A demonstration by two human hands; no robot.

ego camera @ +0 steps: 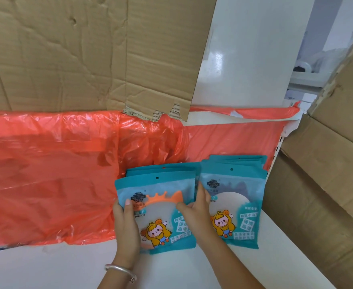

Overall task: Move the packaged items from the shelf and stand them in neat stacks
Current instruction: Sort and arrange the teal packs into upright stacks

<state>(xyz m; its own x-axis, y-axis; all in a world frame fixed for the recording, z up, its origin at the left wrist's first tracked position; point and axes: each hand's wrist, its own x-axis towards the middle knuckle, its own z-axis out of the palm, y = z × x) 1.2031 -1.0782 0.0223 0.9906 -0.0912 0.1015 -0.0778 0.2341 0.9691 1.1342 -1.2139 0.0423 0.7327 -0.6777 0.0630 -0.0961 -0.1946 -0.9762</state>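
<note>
White shelf (46, 268) runs across the bottom of the view, w/ orange plastic sheet (46, 174) draped along the back & creased cardboard (67, 49) leaning above it. More cardboard boxes (321, 184) stand at the right edge, just beside the shelf end.

Two groups of teal mirror packets sit upright on the shelf, leaning back, side by side & touching. Left stack (156, 205): front packet shows an orange crown-shaped mirror & a cartoon kid in a yellow hood. Right stack (236, 205): same print, pale round mirror visible thru the window; several packet tops fan out behind it.

Left hand (125, 228) grips the left edge of the left stack's front packet, thumb across the face, fingers (117, 207) wrapped round the edge. Silver bangle (119, 270) on that wrist. Right hand (194, 209) pinches the right edge of the same stack, thumb on the front, fingers (201, 190) slipped into the gap btwn the two stacks. Both hands closed on the left stack; its lower edge is at the shelf.
</note>
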